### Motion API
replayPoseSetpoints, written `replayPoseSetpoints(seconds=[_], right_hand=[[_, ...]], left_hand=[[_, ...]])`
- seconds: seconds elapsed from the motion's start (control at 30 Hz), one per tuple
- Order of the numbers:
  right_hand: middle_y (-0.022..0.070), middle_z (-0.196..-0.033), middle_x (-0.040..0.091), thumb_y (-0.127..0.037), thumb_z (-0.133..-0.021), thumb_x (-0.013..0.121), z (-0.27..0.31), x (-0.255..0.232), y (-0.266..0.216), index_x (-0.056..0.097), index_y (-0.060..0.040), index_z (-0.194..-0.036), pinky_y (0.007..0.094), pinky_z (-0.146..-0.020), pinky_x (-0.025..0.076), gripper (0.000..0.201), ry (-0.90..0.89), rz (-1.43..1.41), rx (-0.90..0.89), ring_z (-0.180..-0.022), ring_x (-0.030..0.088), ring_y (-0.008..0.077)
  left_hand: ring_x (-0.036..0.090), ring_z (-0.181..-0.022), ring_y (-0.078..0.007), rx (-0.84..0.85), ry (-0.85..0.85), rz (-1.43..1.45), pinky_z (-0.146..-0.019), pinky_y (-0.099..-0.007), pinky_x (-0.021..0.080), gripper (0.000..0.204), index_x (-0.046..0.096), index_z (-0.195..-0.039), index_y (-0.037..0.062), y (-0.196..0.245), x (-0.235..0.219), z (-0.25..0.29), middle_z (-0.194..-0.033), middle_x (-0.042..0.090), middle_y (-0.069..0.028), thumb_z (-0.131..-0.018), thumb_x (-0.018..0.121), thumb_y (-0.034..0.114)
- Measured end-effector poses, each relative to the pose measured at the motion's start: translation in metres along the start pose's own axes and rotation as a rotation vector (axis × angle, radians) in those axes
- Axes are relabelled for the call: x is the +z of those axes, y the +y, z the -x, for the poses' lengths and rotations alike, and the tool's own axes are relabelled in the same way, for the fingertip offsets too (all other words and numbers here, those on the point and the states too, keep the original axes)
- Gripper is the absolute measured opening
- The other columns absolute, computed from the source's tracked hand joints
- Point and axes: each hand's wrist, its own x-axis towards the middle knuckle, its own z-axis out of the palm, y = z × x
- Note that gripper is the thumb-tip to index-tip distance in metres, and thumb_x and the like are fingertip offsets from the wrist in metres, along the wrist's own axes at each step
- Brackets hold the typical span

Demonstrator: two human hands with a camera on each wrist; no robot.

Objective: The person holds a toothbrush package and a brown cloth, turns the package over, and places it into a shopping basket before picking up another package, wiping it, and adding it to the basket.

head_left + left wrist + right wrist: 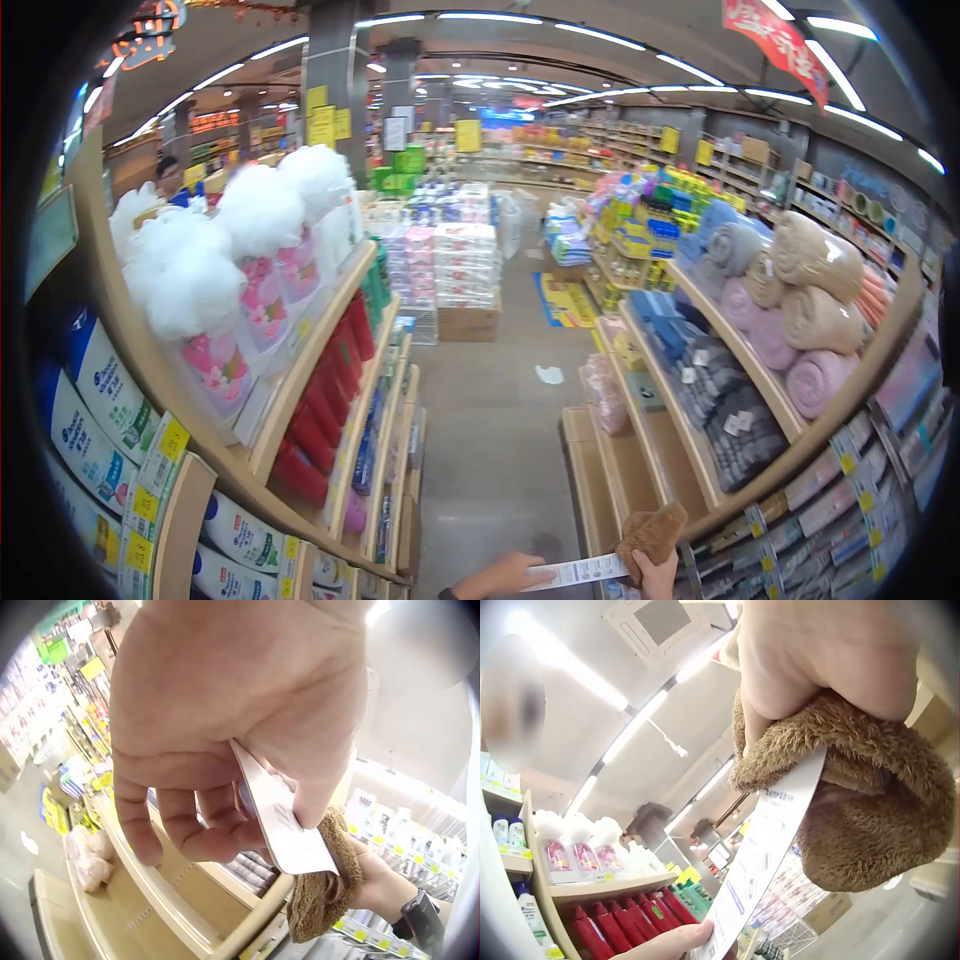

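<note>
Left fingers (214,844) round a white card (742,862) (long and narrow), right fingers (756,729) round fluffy brown cloth (870,844).

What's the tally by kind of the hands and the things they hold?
Hands: 2 (left hand, right hand)
Brown fluffy cloth: 1
White printed card: 1
Total: 4

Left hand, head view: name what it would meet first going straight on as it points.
Beyond the white card it pinches, the left hand would probably meet the brown fluffy cloth in the right hand, though depth is unclear.
</note>
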Motion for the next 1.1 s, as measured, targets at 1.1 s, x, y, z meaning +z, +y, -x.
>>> replayPoseSetpoints(seconds=[1.1], right_hand=[[0.0070, -0.093, 0.066, -0.009, -0.065, 0.078, -0.140, 0.220, -0.001, 0.058, 0.0039, -0.105, 0.0286, -0.076, 0.049, 0.046, -1.561, 0.198, -0.075, -0.084, 0.061, 0.0140]], left_hand=[[0.057, -0.073, -0.0405, -0.630, 1.170, -0.060, -0.065, -0.0451, 0.045, 0.042, 0.064, -0.082, 0.0034, 0.010, 0.039, 0.063, -0.077, 0.060, -0.0217, -0.093, 0.044, 0.039]])
